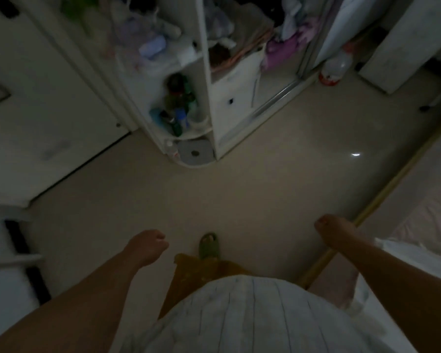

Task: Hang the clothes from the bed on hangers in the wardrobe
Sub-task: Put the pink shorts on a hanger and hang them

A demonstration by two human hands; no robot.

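Observation:
The room is dim and the view blurred. The white wardrobe (239,103) stands ahead across the floor, one section showing crumpled clothes (285,44) in purple, white and brown. The bed (423,212) with a pale pink cover runs along the right edge. My left hand (149,247) hangs low over the floor, fingers loosely curled, holding nothing. My right hand (335,231) hangs near the bed's edge, fingers also curled loosely and holding nothing. No hanger is visible.
A rounded corner shelf (181,115) with bottles and cans joins the wardrobe's left side. A white door (49,110) is at left. A clear bottle (334,70) stands on the floor by the wardrobe. My green slipper (208,247) steps on beige floor.

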